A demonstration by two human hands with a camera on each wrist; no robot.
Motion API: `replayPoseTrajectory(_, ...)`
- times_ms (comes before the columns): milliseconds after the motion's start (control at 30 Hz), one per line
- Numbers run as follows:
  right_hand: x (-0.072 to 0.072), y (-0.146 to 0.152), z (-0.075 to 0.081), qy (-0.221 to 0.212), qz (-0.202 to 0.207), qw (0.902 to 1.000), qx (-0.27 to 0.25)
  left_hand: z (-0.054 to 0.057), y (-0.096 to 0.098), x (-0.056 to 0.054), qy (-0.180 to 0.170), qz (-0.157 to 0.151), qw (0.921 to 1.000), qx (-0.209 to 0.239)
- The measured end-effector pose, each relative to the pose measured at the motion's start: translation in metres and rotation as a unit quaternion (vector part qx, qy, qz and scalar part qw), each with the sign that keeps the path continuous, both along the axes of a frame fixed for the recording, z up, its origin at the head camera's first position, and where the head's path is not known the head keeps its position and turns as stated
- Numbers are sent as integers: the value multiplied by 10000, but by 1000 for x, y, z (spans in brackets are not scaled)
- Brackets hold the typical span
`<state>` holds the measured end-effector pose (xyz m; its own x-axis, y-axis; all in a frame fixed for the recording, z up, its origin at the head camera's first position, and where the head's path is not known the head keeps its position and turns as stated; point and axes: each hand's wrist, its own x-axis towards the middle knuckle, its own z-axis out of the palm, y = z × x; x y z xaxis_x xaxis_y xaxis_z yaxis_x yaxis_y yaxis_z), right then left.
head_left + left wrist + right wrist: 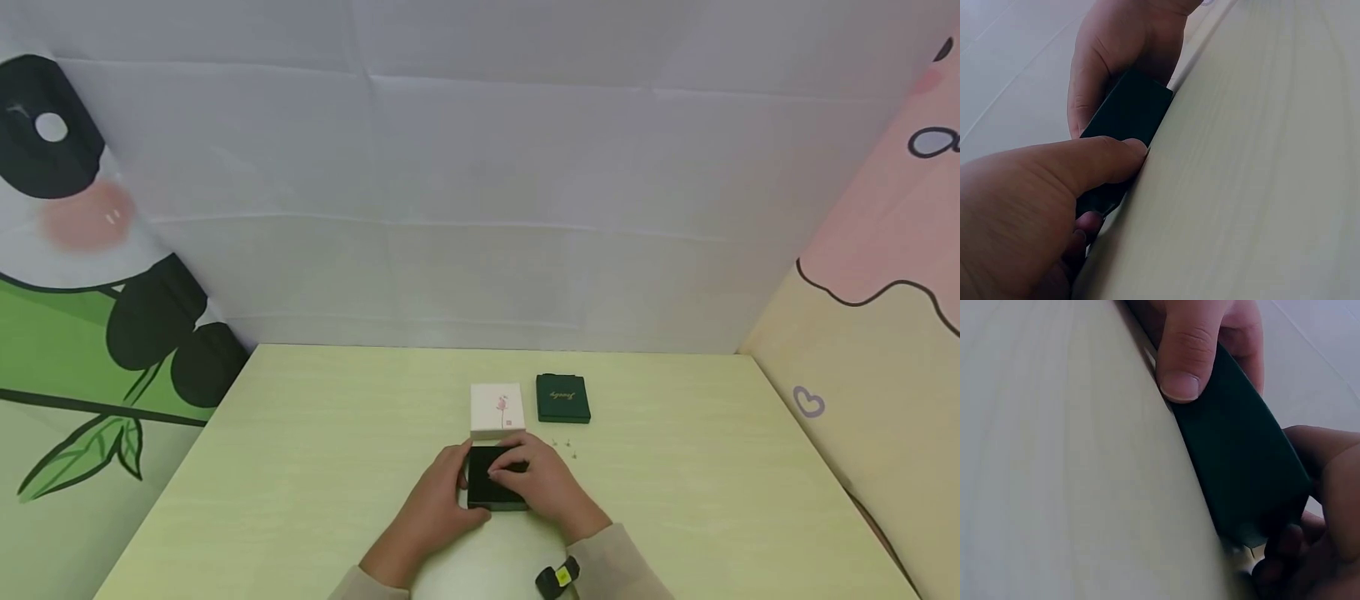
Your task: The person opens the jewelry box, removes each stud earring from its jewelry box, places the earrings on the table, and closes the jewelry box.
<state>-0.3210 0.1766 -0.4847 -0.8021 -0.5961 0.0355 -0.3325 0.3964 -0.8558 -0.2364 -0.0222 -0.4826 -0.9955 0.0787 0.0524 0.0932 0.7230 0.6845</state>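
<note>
An open dark green box [483,493] with a black inside lies near the front of the table. My left hand [438,504] grips it from the left, its thumb [1119,156] along the near side and its fingers around the far left corner. My right hand [551,483] lies over the box's right part. Its thumb and index fingertips meet above the black inside; I cannot tell whether something small is between them. In the right wrist view the left thumb presses on the green side wall [1241,456].
Behind the box stands a white box [491,408] with a pink flower print. To its right lies a square green lid [562,400] with gold lettering. Several tiny shiny pieces [573,456] lie just beyond my right hand. A pale wall closes the table's back edge.
</note>
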Motion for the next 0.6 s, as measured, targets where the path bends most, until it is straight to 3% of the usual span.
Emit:
replayPoseTrajectory(433, -8, 18, 12, 5, -140, 9999, -91, 1, 2, -1, -105, 72, 9999, 99)
replayPoseTrajectory(600, -13, 29, 13, 124, -385, 9992, -5, -1, 2, 0, -90, 110, 9999, 81)
